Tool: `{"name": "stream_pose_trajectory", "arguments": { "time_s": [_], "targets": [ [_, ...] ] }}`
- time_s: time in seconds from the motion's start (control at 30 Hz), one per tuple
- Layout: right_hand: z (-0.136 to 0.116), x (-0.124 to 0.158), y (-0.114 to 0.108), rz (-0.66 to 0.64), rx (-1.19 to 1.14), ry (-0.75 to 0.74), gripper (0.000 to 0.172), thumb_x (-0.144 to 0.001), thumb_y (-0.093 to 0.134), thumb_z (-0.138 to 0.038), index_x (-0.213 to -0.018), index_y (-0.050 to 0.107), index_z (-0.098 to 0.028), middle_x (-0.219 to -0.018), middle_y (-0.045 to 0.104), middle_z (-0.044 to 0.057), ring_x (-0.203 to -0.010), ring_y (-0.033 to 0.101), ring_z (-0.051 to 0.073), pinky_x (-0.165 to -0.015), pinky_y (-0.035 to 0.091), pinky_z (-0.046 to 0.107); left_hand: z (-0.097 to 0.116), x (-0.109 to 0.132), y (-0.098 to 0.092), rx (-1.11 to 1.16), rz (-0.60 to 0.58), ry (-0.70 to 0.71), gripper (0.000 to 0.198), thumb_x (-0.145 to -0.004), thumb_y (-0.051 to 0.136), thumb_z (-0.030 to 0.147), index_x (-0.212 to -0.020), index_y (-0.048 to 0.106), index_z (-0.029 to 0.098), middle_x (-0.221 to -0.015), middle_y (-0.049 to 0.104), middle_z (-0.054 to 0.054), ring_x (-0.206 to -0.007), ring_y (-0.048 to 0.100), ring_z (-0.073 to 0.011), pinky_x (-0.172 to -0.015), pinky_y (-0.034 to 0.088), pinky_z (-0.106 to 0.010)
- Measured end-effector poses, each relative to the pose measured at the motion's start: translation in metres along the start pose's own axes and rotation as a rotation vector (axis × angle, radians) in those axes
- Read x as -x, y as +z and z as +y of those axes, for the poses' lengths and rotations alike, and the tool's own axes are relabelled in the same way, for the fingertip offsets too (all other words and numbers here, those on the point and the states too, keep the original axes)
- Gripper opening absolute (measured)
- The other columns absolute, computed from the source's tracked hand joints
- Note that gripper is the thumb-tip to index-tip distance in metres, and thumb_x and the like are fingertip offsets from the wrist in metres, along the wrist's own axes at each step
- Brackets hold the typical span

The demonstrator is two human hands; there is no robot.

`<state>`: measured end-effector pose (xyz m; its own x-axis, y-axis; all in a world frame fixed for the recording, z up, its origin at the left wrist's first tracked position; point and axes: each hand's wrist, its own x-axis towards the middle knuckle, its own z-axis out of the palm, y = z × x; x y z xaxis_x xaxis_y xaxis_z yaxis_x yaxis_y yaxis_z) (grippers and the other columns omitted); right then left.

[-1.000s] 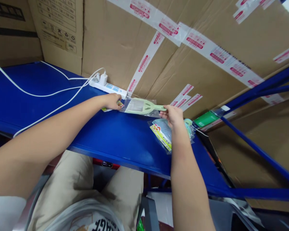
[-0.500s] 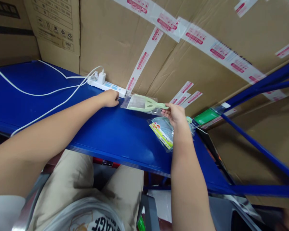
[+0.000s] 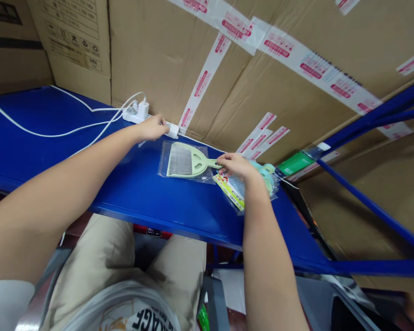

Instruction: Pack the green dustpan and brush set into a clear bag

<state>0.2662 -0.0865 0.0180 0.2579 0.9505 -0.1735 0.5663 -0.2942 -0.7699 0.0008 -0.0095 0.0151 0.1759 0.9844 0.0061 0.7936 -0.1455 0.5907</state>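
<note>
Green brush (image 3: 188,162) in closed right hand (image 3: 235,165)

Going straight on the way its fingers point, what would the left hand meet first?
Probably the end of the white power strip, right at the fingertips of the left hand; the taped cardboard box stands just behind, though depth is unclear.

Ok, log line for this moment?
left hand by power strip | right hand grips brush handle | brush bagged, flat on blue shelf

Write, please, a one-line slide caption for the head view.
Right hand holds a bagged green brush by its handle on the blue shelf; left hand rests on a white power strip.
</note>
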Motion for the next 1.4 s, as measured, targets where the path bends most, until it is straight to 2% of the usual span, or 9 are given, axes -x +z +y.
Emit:
{"name": "stream_pose_trajectory", "arguments": {
  "time_s": [0.13,0.23,0.3,0.4,0.5,0.7,0.9,1.13,1.4],
  "targets": [
    [0.006,-0.010,-0.003,0.186,0.238,-0.193,0.018,-0.075,0.069,-0.012,-0.061,0.060,-0.020,-0.050,0.060,-0.002,-0.054,0.061,0.014,-0.053,0.048,0.022,0.004,0.004,0.000,0.068,0.057,0.091,0.053,-0.090,0.049,0.052,-0.131,0.053,0.019,-0.112,0.069,-0.012,-0.102,0.068,-0.0293,-0.077,0.053,-0.037],
    [0.005,-0.014,0.001,0.335,0.157,-0.407,0.016,-0.081,0.067,-0.029,-0.069,0.061,-0.020,-0.070,0.069,0.004,-0.072,0.066,0.018,-0.070,0.054,0.030,0.012,0.013,0.005,0.070,0.115,0.244,0.053,-0.089,0.051,0.055,-0.126,0.055,0.017,-0.109,0.069,-0.011,-0.102,0.066,-0.0283,-0.084,0.050,-0.037],
    [0.002,-0.012,0.010,0.254,-0.022,-0.469,0.021,-0.087,0.062,-0.041,-0.081,0.061,-0.021,-0.081,0.071,0.005,-0.075,0.066,0.018,-0.070,0.055,0.032,0.020,0.022,0.011,0.012,0.124,0.383,0.053,-0.090,0.051,0.054,-0.127,0.053,0.017,-0.113,0.069,-0.012,-0.105,0.066,-0.0278,-0.089,0.049,-0.038],
    [-0.005,-0.005,0.029,-0.023,-0.297,-0.504,0.034,-0.087,0.063,-0.057,-0.100,0.056,-0.025,-0.086,0.070,0.002,-0.075,0.067,0.016,-0.066,0.057,0.030,0.033,0.038,0.023,-0.107,0.105,0.557,0.055,-0.090,0.052,0.053,-0.132,0.050,0.017,-0.126,0.066,-0.014,-0.114,0.063,-0.0288,-0.095,0.047,-0.039],
    [-0.007,0.000,0.044,-0.179,-0.424,-0.568,0.042,-0.080,0.073,-0.055,-0.105,0.052,-0.028,-0.086,0.068,-0.002,-0.076,0.066,0.014,-0.069,0.058,0.030,0.040,0.047,0.033,-0.191,0.108,0.643,0.062,-0.091,0.053,0.052,-0.142,0.042,0.018,-0.138,0.059,-0.016,-0.125,0.059,-0.0298,-0.099,0.045,-0.039],
    [-0.006,0.000,0.054,-0.209,-0.366,-0.701,0.021,-0.079,0.074,-0.035,-0.087,0.059,-0.023,-0.087,0.067,0.000,-0.082,0.066,0.014,-0.078,0.059,0.031,0.036,0.046,0.038,-0.232,0.110,0.640,0.072,-0.089,0.054,0.049,-0.149,0.032,0.015,-0.143,0.057,-0.019,-0.128,0.058,-0.0312,-0.101,0.045,-0.040],
    [-0.008,0.002,0.056,-0.128,-0.248,-0.764,0.010,-0.079,0.069,-0.025,-0.088,0.065,-0.021,-0.092,0.071,0.002,-0.089,0.068,0.016,-0.083,0.058,0.035,0.036,0.046,0.036,-0.211,0.116,0.574,0.068,-0.084,0.059,0.042,-0.143,0.040,0.015,-0.126,0.067,-0.016,-0.117,0.064,-0.0303,-0.092,0.048,-0.038],
    [-0.008,0.002,0.058,-0.058,-0.172,-0.870,0.006,-0.077,0.067,-0.024,-0.082,0.065,-0.021,-0.091,0.072,0.002,-0.089,0.069,0.018,-0.083,0.057,0.036,0.038,0.042,0.034,-0.240,0.138,0.544,0.035,-0.084,0.060,0.032,-0.115,0.059,0.017,-0.106,0.070,-0.012,-0.103,0.066,-0.0278,-0.083,0.047,-0.035],
    [-0.009,0.006,0.060,-0.034,-0.139,-0.923,0.004,-0.080,0.064,-0.023,-0.083,0.066,-0.022,-0.091,0.073,0.002,-0.089,0.068,0.018,-0.086,0.057,0.038,0.038,0.041,0.037,-0.339,0.098,0.533,0.024,-0.086,0.058,0.028,-0.108,0.064,0.019,-0.096,0.071,-0.009,-0.093,0.067,-0.0251,-0.077,0.046,-0.033]
  ]
}}
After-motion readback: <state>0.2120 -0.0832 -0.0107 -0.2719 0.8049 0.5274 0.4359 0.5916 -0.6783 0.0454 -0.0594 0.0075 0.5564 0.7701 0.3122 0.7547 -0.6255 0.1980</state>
